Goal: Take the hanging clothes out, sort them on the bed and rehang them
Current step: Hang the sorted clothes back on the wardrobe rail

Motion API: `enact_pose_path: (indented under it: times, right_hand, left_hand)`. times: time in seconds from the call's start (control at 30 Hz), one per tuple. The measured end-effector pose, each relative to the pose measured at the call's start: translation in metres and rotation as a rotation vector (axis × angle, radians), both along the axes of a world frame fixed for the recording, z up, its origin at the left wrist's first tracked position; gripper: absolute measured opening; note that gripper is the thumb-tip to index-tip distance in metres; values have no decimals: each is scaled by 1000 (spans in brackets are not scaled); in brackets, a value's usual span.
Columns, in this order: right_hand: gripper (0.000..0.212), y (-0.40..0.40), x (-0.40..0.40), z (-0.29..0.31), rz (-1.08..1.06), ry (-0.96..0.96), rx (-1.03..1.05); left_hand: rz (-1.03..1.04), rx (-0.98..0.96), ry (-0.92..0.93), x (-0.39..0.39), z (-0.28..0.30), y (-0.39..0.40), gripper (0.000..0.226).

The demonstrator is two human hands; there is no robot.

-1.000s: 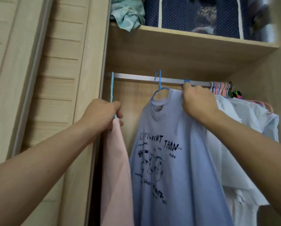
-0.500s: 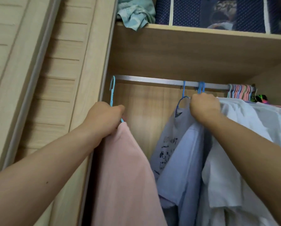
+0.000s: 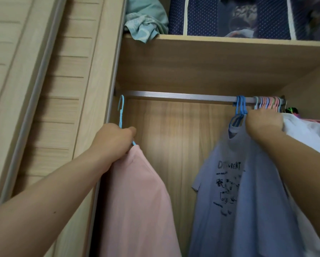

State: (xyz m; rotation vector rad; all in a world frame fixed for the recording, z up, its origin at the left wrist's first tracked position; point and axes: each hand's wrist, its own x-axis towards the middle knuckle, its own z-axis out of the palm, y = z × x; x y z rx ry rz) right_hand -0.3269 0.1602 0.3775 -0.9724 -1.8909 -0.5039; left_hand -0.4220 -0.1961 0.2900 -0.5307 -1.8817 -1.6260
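Much here is hidden from me. My right hand (image 3: pixel 264 124) shows only its back, so I cannot see its fingers; they are curled at the necks of the blue hangers (image 3: pixel 240 108), just under the metal rod (image 3: pixel 174 95), and they grip the hangers there. How many hangers are in this bunch I cannot count, because their hooks overlap. The pale blue T-shirt (image 3: pixel 220 182) with black print hangs below this hand, and a second blue garment (image 3: pixel 263 201) covers a part of its drawing, so some letters are lost. The white clothes (image 3: pixel 307 132) at the right are cut by the picture edge and by my forearm. The pastel hangers (image 3: pixel 268 102) farther right are packed tight and blurred.

My left hand (image 3: pixel 114 140) is closed round the lower part of a thin blue hanger (image 3: pixel 121 112); the thumb lies on top, the other fingers are behind the hand. The hook of this hanger stands near the left end of the rod, but I cannot tell if it rests on it or is off. The pink garment (image 3: pixel 137 201) hangs from this hanger, under my fist, and its bottom is out of the frame.

Both arms are stretched forward and upward into the wardrobe (image 3: pixel 211 67), well apart. On the shelf above lie a green cloth (image 3: pixel 146 21) and a dotted storage bag (image 3: pixel 202 15), only partly seen.
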Motion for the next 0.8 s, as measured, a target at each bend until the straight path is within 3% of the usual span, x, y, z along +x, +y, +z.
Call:
enact_pose_path:
  times: [0.1, 0.17, 0.2, 0.27, 0.33, 0.37, 0.43, 0.5, 0.57, 0.63, 0.73, 0.8]
  right_hand:
    - [29, -25, -8, 0, -37, -43, 37]
    - [29, -58, -10, -1, 121, -11, 98]
    - [28, -81, -5, -6, 383, 28, 32]
    - [39, -136, 21, -26, 1050, 5, -366]
    - [41, -187, 54, -56, 1444, -205, -745]
    - [35, -205, 62, -67, 1454, -309, -726]
    - [24, -220, 56, -87, 1292, -417, -430]
    - [16, -222, 41, -101, 1019, -365, -78]
    - [17, -217, 35, -112, 832, -312, 136]
    - [19, -202, 35, -119, 727, -280, 230]
    - [17, -172, 30, -115, 582, -236, 266]
    - [17, -153, 24, -102, 520, -233, 300]
  left_hand:
    - [-11, -8, -3, 0, 2, 6, 31]
    - [-41, 6, -7, 0, 6, 11, 32]
    - [-47, 13, -9, 1, 8, 14, 34]
    - [-43, 33, -15, 0, 10, 19, 39]
    - [-3, 40, -21, -2, 9, 26, 38]
    - [18, 37, -34, -3, 8, 31, 35]
    - [3, 39, -68, -5, 6, 39, 31]
    - [-37, -12, -63, -5, 3, 46, 29]
    - [-18, -211, 15, -6, -1, 48, 35]
    - [116, -408, 208, -3, -7, 45, 37]
    - [471, -478, 733, 6, -10, 24, 36]
    - [742, -552, 921, 3, -6, 9, 39]
